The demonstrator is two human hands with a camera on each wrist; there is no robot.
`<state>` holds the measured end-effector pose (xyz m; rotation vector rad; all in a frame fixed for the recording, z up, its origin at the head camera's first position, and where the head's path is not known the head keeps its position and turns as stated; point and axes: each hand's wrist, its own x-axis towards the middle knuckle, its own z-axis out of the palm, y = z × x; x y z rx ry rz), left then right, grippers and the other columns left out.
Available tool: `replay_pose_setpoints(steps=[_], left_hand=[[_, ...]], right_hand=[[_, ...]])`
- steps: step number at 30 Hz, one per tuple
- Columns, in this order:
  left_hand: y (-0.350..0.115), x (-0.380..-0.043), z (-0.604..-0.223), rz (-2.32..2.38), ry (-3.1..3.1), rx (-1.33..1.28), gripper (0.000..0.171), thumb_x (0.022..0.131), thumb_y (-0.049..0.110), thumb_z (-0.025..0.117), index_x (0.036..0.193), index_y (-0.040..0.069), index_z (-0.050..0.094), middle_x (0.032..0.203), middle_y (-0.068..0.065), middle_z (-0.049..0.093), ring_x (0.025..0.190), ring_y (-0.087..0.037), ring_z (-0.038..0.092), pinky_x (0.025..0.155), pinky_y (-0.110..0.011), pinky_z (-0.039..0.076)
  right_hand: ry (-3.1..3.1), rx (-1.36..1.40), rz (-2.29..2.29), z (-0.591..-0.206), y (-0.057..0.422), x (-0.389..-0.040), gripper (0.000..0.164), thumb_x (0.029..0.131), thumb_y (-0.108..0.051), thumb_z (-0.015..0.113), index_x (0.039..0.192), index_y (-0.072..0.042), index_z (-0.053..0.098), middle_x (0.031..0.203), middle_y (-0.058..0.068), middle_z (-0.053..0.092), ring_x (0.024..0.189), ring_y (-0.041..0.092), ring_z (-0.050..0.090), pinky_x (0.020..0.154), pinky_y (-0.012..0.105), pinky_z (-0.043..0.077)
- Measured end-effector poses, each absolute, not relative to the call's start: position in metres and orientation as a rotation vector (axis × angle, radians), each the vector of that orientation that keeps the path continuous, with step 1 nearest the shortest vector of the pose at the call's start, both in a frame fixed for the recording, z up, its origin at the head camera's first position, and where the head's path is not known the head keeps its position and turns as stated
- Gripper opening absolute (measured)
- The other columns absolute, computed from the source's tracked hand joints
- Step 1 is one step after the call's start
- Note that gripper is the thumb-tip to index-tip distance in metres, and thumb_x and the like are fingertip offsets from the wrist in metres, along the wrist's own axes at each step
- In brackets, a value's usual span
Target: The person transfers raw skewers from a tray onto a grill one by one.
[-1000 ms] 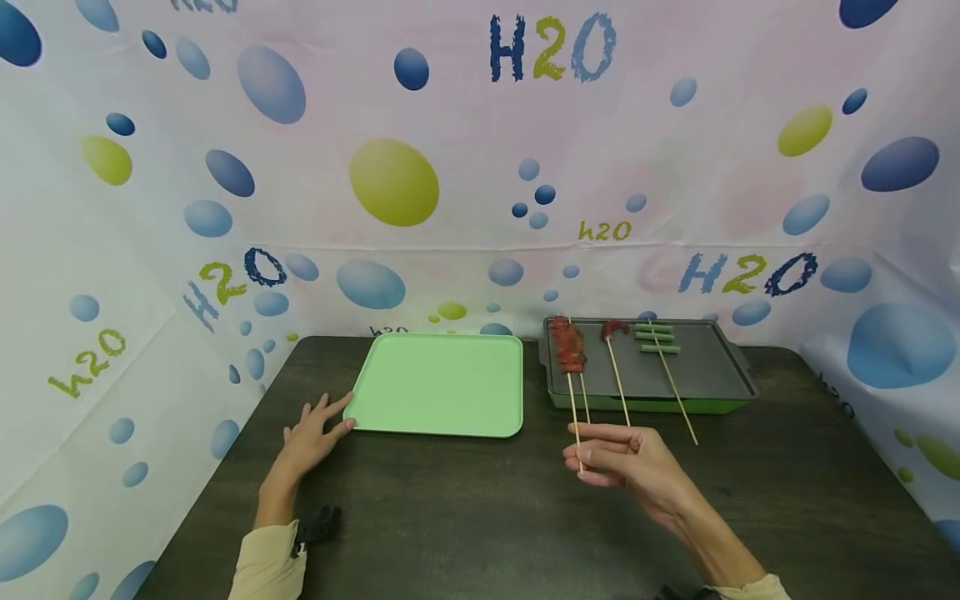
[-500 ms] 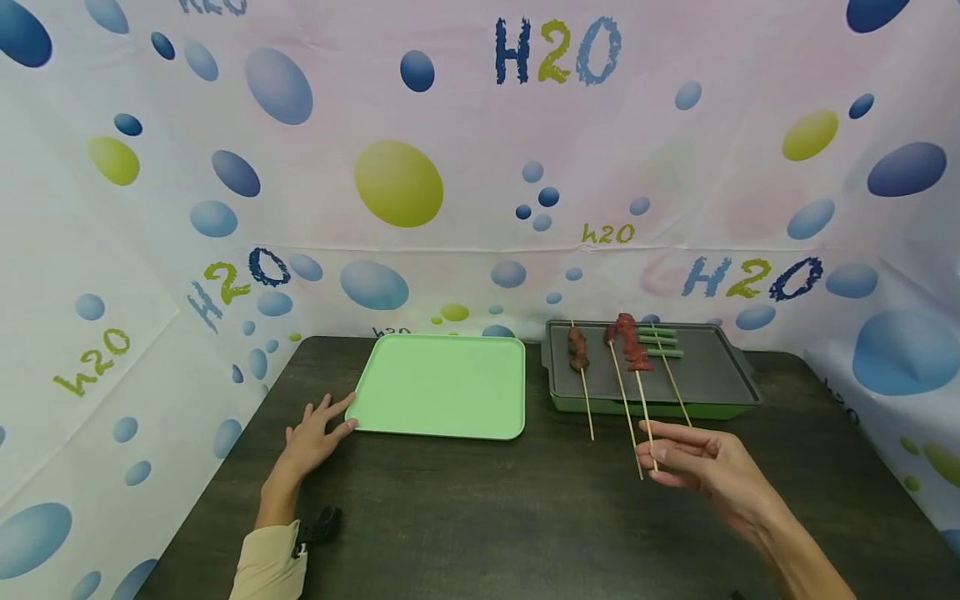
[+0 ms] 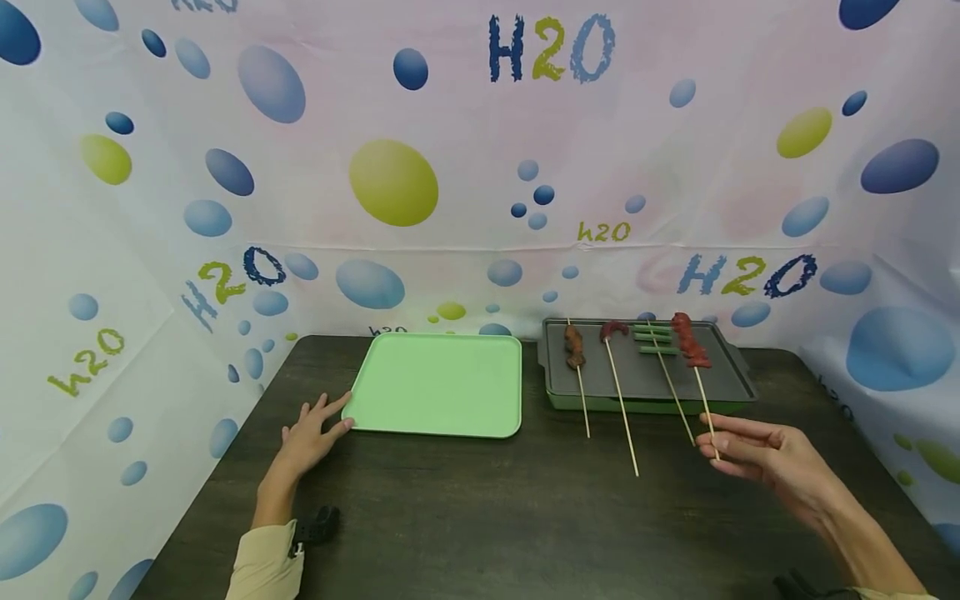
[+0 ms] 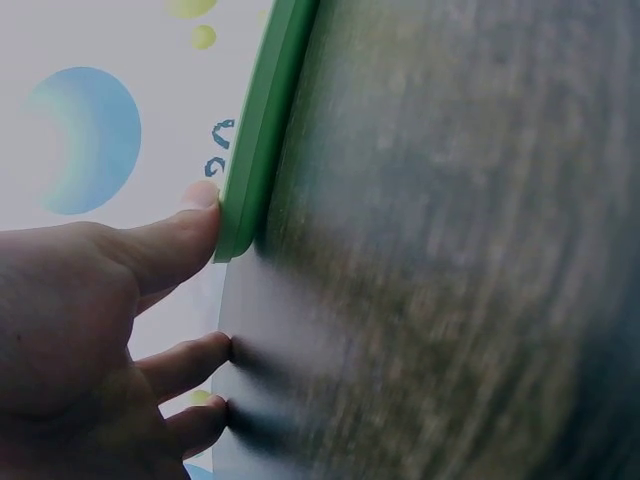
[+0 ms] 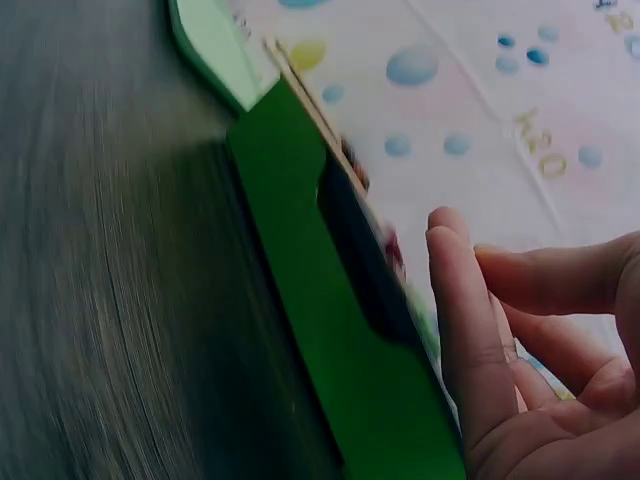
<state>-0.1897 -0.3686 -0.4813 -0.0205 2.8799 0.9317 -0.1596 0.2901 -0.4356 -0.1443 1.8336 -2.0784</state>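
My right hand (image 3: 780, 467) pinches the stick of a red meat skewer (image 3: 691, 342) between thumb and fingers. The meat end is at the right part of the grill pan (image 3: 726, 382), beside the green vegetable skewer (image 3: 656, 336); I cannot tell whether it touches the pan. Also on the pan lie a brown meat skewer (image 3: 574, 347) and a skewer with a curled dark-red piece (image 3: 614, 331), sticks hanging over the front edge. My left hand (image 3: 303, 446), fingers spread, touches the left edge of a light green tray (image 3: 438, 385). In the left wrist view, the thumb meets the tray's rim (image 4: 252, 170).
The dark wooden table (image 3: 480, 508) carries tray and pan side by side near its back edge, with a narrow gap between them. Behind stands a white backdrop (image 3: 480, 108) with coloured dots and lettering. Its left side runs along the table's left edge.
My right hand has moved right with the red meat skewer, from above the brown meat skewer, past the others, to the right of the green vegetable skewer. My left hand stays at the tray.
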Motion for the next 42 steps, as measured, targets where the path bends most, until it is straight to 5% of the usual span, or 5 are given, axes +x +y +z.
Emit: replay_pose_setpoints(steps=[35, 42], left_hand=[[-0.374, -0.187, -0.48, 0.923, 2.848, -0.037, 0.067, 0.106, 0.036, 0.057, 0.161, 0.007, 0.031, 0.162, -0.039, 0.007, 0.146, -0.064, -0.005, 0.103, -0.086, -0.004], [-0.375, -0.19, -0.477, 0.881, 2.867, -0.011, 0.067, 0.107, 0.039, 0.055, 0.16, 0.006, 0.031, 0.161, -0.04, 0.009, 0.145, -0.065, -0.003, 0.102, -0.087, -0.002]], right_hand=[[1.731, -0.171, -1.949, -0.455, 0.333, -0.192, 0.04, 0.108, -0.002, 0.048, 0.121, -0.031, 0.074, 0.118, 0.002, 0.075, 0.109, 0.017, 0.072, 0.094, 0.038, 0.056], [1.819, -0.053, -2.012, -0.46, 0.327, -0.185, 0.029, 0.109, -0.011, 0.051, 0.12, -0.027, 0.072, 0.117, 0.004, 0.075, 0.108, 0.018, 0.072, 0.094, 0.039, 0.056]])
